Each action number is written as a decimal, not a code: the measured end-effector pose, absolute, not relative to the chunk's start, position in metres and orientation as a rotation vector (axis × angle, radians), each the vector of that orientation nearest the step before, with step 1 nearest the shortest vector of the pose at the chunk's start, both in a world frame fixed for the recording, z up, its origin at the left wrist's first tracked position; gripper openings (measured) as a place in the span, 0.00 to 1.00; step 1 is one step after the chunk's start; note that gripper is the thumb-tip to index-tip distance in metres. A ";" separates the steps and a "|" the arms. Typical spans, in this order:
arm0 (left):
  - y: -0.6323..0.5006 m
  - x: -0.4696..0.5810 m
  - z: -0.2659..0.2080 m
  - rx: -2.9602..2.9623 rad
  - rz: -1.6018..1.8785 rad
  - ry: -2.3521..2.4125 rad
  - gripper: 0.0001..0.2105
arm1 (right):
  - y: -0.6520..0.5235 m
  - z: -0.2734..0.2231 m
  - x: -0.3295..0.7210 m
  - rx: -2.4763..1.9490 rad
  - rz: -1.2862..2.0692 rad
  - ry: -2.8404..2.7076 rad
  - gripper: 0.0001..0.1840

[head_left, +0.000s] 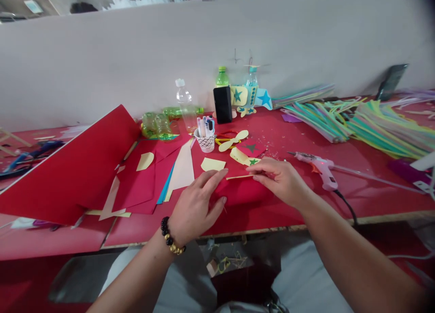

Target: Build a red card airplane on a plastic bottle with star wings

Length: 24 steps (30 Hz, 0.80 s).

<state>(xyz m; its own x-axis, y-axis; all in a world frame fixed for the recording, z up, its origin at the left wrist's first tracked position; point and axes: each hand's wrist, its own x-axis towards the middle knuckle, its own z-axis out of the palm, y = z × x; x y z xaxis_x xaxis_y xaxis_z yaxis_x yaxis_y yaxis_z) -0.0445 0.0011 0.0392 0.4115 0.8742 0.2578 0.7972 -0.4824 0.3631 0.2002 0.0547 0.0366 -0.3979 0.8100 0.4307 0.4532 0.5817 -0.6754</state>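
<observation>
Between the thumb and fingers of my right hand (280, 177) is a thin pale-yellow stick (238, 177), held level above the red tabletop (244, 213). My left hand (200, 204) is just left of the stick's free end, thumb and forefinger apart, with nothing visibly gripped. A faint thin strand shows near the left thumb; I cannot make out what it is. Beyond the hands are a cream paper piece (213, 164), a curled yellow strip with a green star (239, 156) and a yellow propeller-shaped cutout (234, 141).
A pink glue gun (322, 168) with a cord lies at right. Behind stand a cup of pens (205, 141), a black phone (222, 105) and a decorated bottle (251, 79). Pastel strips (374, 122) are piled at right; a red board (78, 168) leans at left.
</observation>
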 end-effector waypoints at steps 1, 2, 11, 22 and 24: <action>0.001 -0.044 0.038 2.485 0.618 1.493 0.26 | 0.054 0.037 0.200 -1.003 0.605 -2.049 0.10; 0.000 -0.043 0.037 2.491 0.612 1.497 0.26 | 0.054 0.037 0.200 -1.004 0.610 -2.049 0.10; 0.004 -0.043 0.031 2.537 0.594 1.448 0.22 | 0.053 0.037 0.199 -0.983 0.639 -2.029 0.11; 0.003 -0.046 0.032 2.394 0.714 1.430 0.20 | 0.052 0.041 0.196 -1.006 0.646 -2.052 0.10; 0.004 -0.047 0.032 2.381 0.731 1.424 0.19 | 0.052 0.043 0.194 -1.015 0.636 -2.067 0.10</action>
<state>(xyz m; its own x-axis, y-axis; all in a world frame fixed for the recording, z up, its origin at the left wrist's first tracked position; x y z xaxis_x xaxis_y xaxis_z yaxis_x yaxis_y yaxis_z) -0.0468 0.0036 0.0321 0.3890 0.8771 0.2818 0.7399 -0.4796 0.4717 0.1941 0.0520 0.0427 -0.4177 0.8180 0.3953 0.4543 0.5649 -0.6889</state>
